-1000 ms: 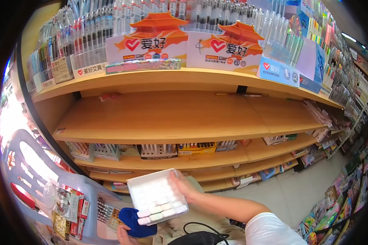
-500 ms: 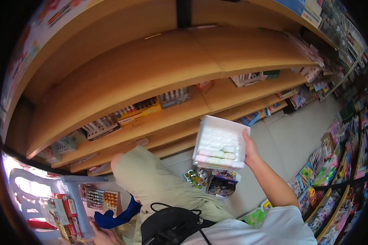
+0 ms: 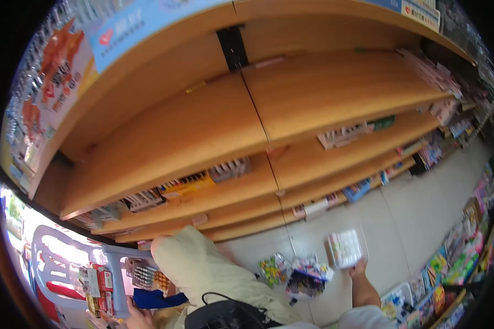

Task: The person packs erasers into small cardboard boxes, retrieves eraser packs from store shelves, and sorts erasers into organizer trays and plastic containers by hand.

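Low on the right, my right hand (image 3: 358,267) has its fingers at the near edge of a white tray (image 3: 346,248) that holds several pale blocks, close to the tiled floor. At the lower left, my left hand (image 3: 139,317) is beside a dark blue cloth (image 3: 158,299); its fingers are pressed against the cloth's left end. Left of the tray, packets in shiny wrap (image 3: 274,268) and a dark printed box (image 3: 304,284) lie on the floor.
Wooden shelves (image 3: 203,120) curve across the view, with pen boxes (image 3: 186,185) on a lower board. A grey-blue chair (image 3: 112,257) at left carries red and white boxes (image 3: 101,285). Racks of colourful packets (image 3: 450,263) line the right side. My knee (image 3: 189,247) is between.
The white tray has moved down and away, from above my lap to near the floor, with my right hand at its edge. My left hand stays by the blue cloth. The view has turned right.
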A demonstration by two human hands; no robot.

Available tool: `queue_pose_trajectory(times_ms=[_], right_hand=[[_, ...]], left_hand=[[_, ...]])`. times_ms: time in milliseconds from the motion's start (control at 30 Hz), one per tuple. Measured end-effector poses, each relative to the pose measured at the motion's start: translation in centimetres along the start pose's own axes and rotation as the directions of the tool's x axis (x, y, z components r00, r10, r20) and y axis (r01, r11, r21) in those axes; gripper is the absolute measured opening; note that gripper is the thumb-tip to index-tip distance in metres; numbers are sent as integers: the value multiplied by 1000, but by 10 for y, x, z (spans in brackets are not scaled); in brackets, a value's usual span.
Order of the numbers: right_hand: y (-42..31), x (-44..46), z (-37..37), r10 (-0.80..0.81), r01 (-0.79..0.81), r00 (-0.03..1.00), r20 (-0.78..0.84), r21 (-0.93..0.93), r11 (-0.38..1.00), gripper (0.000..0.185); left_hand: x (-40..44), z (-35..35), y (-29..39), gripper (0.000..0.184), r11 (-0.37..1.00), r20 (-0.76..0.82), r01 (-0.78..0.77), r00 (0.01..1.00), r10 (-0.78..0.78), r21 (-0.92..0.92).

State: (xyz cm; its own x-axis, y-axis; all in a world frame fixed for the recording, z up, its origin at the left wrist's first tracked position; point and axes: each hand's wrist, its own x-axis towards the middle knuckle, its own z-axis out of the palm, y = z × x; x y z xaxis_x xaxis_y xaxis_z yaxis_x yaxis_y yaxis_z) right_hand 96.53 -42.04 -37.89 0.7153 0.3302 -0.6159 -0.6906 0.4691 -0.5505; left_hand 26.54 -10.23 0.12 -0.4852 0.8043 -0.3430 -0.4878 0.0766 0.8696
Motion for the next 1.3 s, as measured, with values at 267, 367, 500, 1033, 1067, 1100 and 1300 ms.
queue_pose_trajectory(times_ms=[267, 367, 500, 1033, 1067, 1100, 1300], right_hand=[[38, -24, 15, 47, 46, 905, -424, 205, 978, 46], [44, -21, 18, 25, 82, 869, -494, 195, 977, 47], [58, 7, -1, 75, 18, 874, -480, 186, 982, 45], [-31, -42, 144, -339, -388, 610, -716, -643, 660, 52], [-30, -44, 149, -433, -310, 649, -626, -737, 600, 51], [-26, -41, 155, -519, -230, 675, -525, -817, 529, 50], [34, 6, 182, -357, 244, 934, -1, -728, 640, 17]], left_hand=[[-17, 9, 2, 17, 998, -56, -37, 998, 40, 43], [-5, -12, 5, 16, 998, -12, -50, 999, 51, 48], [-24, 11, 6, 16, 995, -58, -78, 995, 82, 56], [-15, 9, -1, 31, 999, -53, -22, 998, 23, 33], [-18, 15, -4, 31, 1000, -49, -12, 999, 13, 26], [-18, 17, -5, 32, 1000, -39, -6, 999, 7, 21], [-16, 5, -10, 33, 998, 5, 48, 999, -48, -32]])
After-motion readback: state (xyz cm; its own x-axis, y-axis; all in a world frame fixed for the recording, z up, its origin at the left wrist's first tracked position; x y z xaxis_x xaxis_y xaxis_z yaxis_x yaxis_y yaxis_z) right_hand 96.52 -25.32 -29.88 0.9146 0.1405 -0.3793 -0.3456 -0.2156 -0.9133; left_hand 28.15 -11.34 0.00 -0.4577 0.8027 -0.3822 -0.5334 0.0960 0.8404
